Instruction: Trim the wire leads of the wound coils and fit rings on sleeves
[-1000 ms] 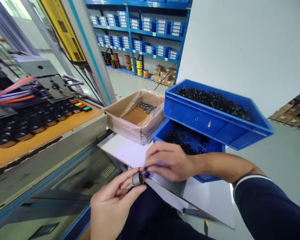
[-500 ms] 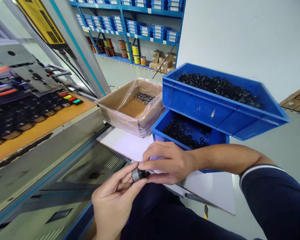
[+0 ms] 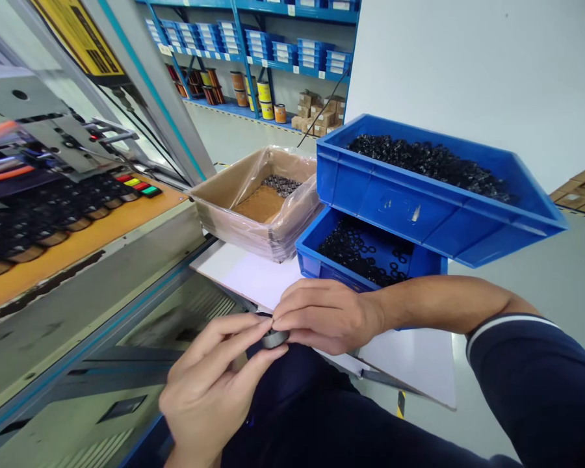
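Newly tilted: one grey round part, in fingertip pinches of two hands

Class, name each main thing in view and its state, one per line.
Left hand: pinching the round part
Right hand: touching round part, grip unclear
Round part: held, partly hidden
Upper blue bin: open, piled
Lower blue bin: open, partly covered
Cardboard box: open, plastic-lined

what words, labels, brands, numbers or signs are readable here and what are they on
No text is readable.
Yellow device: dark printed markings, too blurred.
Shelf bins: white labels, too small.
Blue shelving: white tags, too small.
Small round part: no text visible.
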Available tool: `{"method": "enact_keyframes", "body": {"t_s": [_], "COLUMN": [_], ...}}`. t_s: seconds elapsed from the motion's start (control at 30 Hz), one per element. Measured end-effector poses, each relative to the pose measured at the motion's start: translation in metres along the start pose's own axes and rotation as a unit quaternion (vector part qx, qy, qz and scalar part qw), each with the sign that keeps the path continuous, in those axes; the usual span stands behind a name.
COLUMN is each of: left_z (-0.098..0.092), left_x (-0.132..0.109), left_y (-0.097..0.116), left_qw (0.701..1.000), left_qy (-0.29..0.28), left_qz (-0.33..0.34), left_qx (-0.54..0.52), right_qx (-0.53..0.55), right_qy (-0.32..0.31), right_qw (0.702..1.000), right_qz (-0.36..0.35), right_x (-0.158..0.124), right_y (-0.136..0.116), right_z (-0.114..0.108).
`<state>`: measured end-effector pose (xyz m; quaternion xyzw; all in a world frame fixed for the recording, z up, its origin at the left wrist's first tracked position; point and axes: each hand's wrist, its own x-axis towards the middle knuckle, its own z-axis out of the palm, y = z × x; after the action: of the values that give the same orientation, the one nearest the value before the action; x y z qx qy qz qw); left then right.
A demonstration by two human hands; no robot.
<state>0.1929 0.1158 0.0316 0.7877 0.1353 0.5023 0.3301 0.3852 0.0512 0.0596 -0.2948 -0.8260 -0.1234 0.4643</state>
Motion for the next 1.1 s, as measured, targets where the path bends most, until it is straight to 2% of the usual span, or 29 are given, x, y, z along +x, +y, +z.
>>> {"method": "enact_keyframes", "body": {"t_s": [0.03,0.1,0.13,0.2,0.27,0.33,0.4,0.5,0.77,0.8,0.87,0.93,0.97,1.03,1.1], "left_z": [-0.002,0.000,0.003,0.013,0.022,0.029,0.031,0.030,0.027,0.025,0.022,0.017,0.015,0.010,0.007], "left_x": [0.000,-0.001,-0.003,-0.007,-0.010,-0.009,-0.006,-0.001,-0.008,-0.009,-0.010,-0.008,-0.006,-0.004,-0.003], "left_y": [0.000,0.000,0.001,0.002,0.003,0.004,0.004,0.002,-0.009,-0.010,-0.012,-0.013,-0.012,-0.010,-0.009], "left_qw": [0.999,0.999,0.999,0.990,0.948,0.884,0.836,0.811,0.831,0.848,0.903,0.960,0.979,0.996,0.999], "left_qy": [0.000,0.019,0.032,0.056,0.081,0.091,0.089,0.065,0.025,0.017,0.018,0.022,0.022,0.014,0.012], "left_qz": [0.024,0.021,-0.007,-0.108,-0.232,-0.320,-0.361,-0.375,-0.335,-0.321,-0.262,-0.173,-0.130,-0.068,-0.042], "left_qx": [0.021,0.028,0.011,-0.071,-0.203,-0.328,-0.403,-0.444,-0.443,-0.422,-0.340,-0.219,-0.157,-0.055,0.002], "right_qx": [0.007,0.010,0.004,-0.019,-0.046,-0.061,-0.069,-0.072,-0.063,-0.064,-0.069,-0.069,-0.067,-0.064,-0.055], "right_qy": [-0.004,-0.013,-0.015,-0.017,-0.015,-0.010,-0.007,-0.004,-0.023,-0.023,-0.034,-0.047,-0.056,-0.079,-0.104], "right_qw": [1.000,1.000,1.000,1.000,0.999,0.998,0.998,0.997,0.998,0.998,0.997,0.996,0.996,0.994,0.993], "right_qz": [0.003,0.009,0.008,0.003,-0.002,0.000,0.007,0.015,0.009,0.009,0.014,0.023,0.027,0.031,0.033], "right_x": [0.000,0.000,0.000,0.000,0.000,0.001,0.001,0.001,0.000,0.000,-0.002,-0.004,-0.005,-0.006,-0.007], "right_y": [-0.001,-0.002,-0.002,-0.001,0.001,0.002,0.003,0.005,0.009,0.010,0.010,0.011,0.012,0.014,0.014], "right_z": [0.000,0.000,-0.001,-0.002,-0.003,-0.003,-0.004,-0.004,-0.007,-0.007,-0.006,-0.005,-0.004,-0.003,-0.002]}}
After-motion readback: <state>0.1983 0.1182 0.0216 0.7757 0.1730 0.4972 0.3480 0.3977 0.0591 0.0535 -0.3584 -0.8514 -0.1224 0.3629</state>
